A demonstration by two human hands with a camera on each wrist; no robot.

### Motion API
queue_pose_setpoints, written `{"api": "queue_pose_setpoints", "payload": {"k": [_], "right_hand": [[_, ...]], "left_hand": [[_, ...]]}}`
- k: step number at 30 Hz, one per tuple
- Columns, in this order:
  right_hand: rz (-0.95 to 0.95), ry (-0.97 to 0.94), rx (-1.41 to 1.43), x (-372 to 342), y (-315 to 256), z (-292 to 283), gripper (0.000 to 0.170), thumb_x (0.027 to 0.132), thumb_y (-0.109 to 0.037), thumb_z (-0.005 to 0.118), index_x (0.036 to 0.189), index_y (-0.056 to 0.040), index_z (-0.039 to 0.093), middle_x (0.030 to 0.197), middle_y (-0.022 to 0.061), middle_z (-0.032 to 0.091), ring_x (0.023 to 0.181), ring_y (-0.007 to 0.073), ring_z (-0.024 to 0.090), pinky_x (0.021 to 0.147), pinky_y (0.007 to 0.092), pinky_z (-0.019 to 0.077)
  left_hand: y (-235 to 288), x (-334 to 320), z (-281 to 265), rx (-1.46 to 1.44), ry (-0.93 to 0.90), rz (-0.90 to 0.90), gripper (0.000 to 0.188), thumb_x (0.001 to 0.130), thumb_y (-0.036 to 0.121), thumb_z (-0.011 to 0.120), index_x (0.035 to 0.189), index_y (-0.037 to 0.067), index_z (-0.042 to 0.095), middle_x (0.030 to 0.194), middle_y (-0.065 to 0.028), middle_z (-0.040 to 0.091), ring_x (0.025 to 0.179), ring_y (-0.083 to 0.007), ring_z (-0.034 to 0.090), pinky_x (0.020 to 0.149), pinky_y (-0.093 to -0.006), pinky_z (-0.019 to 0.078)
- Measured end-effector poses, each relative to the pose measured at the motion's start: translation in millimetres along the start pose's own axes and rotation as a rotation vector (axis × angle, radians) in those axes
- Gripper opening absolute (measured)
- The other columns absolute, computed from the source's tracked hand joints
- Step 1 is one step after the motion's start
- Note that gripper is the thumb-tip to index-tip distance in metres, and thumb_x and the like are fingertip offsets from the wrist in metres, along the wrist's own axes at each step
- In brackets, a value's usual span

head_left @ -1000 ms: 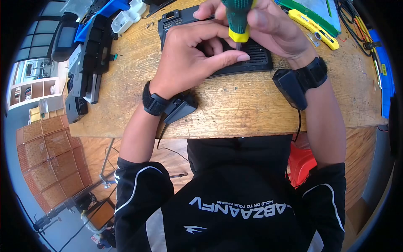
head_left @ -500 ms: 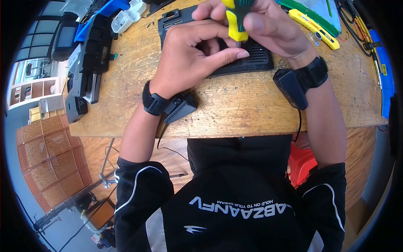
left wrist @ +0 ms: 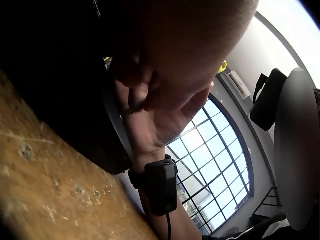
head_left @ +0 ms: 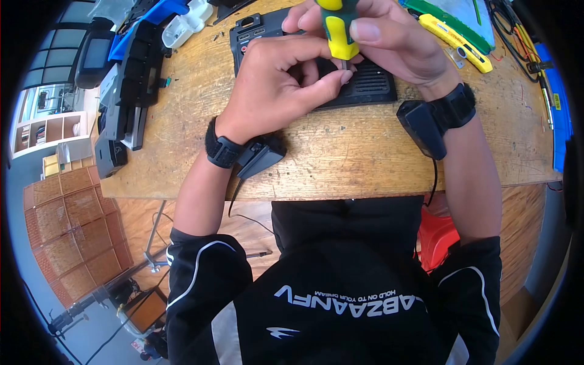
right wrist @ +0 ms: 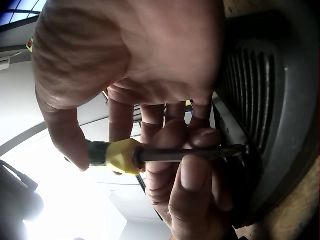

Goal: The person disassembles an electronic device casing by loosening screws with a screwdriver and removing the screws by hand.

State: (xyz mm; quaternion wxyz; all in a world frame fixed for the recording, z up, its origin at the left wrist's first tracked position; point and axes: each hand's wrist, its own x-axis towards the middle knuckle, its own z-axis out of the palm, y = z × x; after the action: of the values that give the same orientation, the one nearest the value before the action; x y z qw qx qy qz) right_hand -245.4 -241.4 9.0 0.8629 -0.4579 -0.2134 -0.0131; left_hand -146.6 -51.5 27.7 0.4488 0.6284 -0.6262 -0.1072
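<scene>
A green and yellow screwdriver (head_left: 340,38) stands nearly upright over a black vented casing (head_left: 372,86). My right hand (head_left: 404,48) grips its handle from above, thumb on one side and fingers on the other. Low on the shaft, the thumb and fingers of my left hand (head_left: 277,85) pinch it. In the right wrist view the metal shaft (right wrist: 200,153) runs between the left thumb and fingertips. Its tip meets the casing beside a row of slots (right wrist: 250,95). The casing lies flat, partly covered by both hands.
A yellow utility knife (head_left: 456,42) and a green-edged tray (head_left: 486,41) lie at the right, near loose cables (head_left: 517,42). Dark boxes (head_left: 137,73) and a white plastic part (head_left: 185,24) are at the left. Small bits are scattered on the wooden table (head_left: 353,158).
The screwdriver handle has turned, showing more yellow, and leans slightly further left. The left thumb has drawn back a little toward the shaft. The casing has stayed nearly in place.
</scene>
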Motion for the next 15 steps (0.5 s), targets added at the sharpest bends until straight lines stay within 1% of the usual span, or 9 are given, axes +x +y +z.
{"api": "queue_pose_setpoints", "payload": {"k": [3,6,7,9,10,11,13,14,15], "right_hand": [[0.044,0.080,-0.091,-2.5,-3.2,1.8,0.044,0.091,-0.010,0.071,0.132,0.0046,0.064,0.123,0.0154,0.070,0.107,0.0223,0.069,0.097,0.0337,0.0551],[-0.171,0.168,0.016,0.9,3.1,-3.1,0.036,0.092,-0.013,0.076,0.123,0.0007,0.065,0.106,0.0098,0.069,0.093,0.0186,0.069,0.087,0.0312,0.0575],[-0.258,0.144,0.046,6.4,4.4,-2.0,0.032,0.097,-0.020,0.073,0.121,-0.0014,0.064,0.100,0.0081,0.068,0.091,0.0174,0.069,0.083,0.0311,0.0582],[-0.296,0.302,-0.066,5.5,-3.0,-9.3,0.031,0.101,-0.029,0.067,0.119,-0.0029,0.063,0.095,0.0060,0.066,0.085,0.0161,0.067,0.079,0.0312,0.0587],[-0.352,0.403,-0.094,6.8,-5.0,-3.2,0.031,0.103,-0.034,0.063,0.114,-0.0055,0.063,0.089,0.0022,0.064,0.077,0.0141,0.065,0.074,0.0298,0.0572],[-0.351,0.402,-0.090,5.9,-6.5,-4.8,0.031,0.103,-0.034,0.063,0.114,-0.0055,0.063,0.089,0.0022,0.064,0.077,0.0141,0.065,0.074,0.0298,0.0572],[-0.425,0.571,0.076,2.9,-10.9,-10.0,0.025,0.103,-0.034,0.064,0.108,-0.0091,0.062,0.083,-0.0004,0.063,0.071,0.0125,0.063,0.067,0.0279,0.0543],[-0.421,0.597,0.096,1.5,-16.9,0.8,0.020,0.103,-0.033,0.063,0.104,-0.0125,0.061,0.078,-0.0024,0.061,0.068,0.0114,0.062,0.061,0.0276,0.0519],[-0.422,0.594,0.097,1.8,-16.8,-1.2,0.020,0.103,-0.033,0.063,0.104,-0.0125,0.061,0.078,-0.0024,0.061,0.068,0.0114,0.062,0.061,0.0276,0.0519]], "left_hand": [[4.4,1.5,-4.7,0.039,-0.014,-0.015,0.018,0.085,0.017,0.084,0.099,0.006,0.079,0.054,0.0004,0.055,0.047,-0.0047,0.048,0.048,-0.0234,0.0370],[5.9,2.5,-9.2,0.003,0.036,-0.071,0.018,0.087,0.020,0.083,0.097,0.005,0.080,0.059,0.0006,0.062,0.052,-0.0032,0.050,0.049,-0.0232,0.0375],[5.3,1.8,-10.6,-0.075,0.096,-0.122,0.019,0.088,0.022,0.082,0.096,0.005,0.080,0.063,0.0006,0.066,0.055,-0.0026,0.052,0.050,-0.0229,0.0382],[13.6,6.1,-25.0,-0.090,0.185,-0.183,0.027,0.099,0.028,0.070,0.095,0.002,0.080,0.074,-0.0021,0.072,0.065,-0.0047,0.060,0.060,-0.0205,0.0429],[7.6,5.9,-32.1,-0.073,0.276,-0.196,0.029,0.101,0.027,0.067,0.095,0.002,0.080,0.073,-0.0015,0.071,0.064,-0.0046,0.059,0.060,-0.0208,0.0424],[-3.5,8.6,-40.2,-0.055,0.368,-0.208,0.031,0.103,0.027,0.064,0.095,0.002,0.080,0.072,-0.0009,0.070,0.063,-0.0045,0.057,0.061,-0.0211,0.0419],[-42.4,6.7,-62.0,-0.078,0.566,-0.231,0.036,0.105,0.027,0.059,0.090,-0.001,0.076,0.061,0.0056,0.051,0.056,-0.0020,0.036,0.053,-0.0224,0.0253],[-58.8,3.8,-74.8,-0.024,0.614,-0.272,0.035,0.105,0.026,0.060,0.089,-0.001,0.075,0.061,0.0077,0.043,0.056,-0.0021,0.035,0.053,-0.0231,0.0236],[-62.8,3.8,-78.6,0.007,0.646,-0.269,0.034,0.104,0.026,0.061,0.088,-0.001,0.075,0.061,0.0081,0.043,0.057,-0.0021,0.034,0.053,-0.0236,0.0219]]}}
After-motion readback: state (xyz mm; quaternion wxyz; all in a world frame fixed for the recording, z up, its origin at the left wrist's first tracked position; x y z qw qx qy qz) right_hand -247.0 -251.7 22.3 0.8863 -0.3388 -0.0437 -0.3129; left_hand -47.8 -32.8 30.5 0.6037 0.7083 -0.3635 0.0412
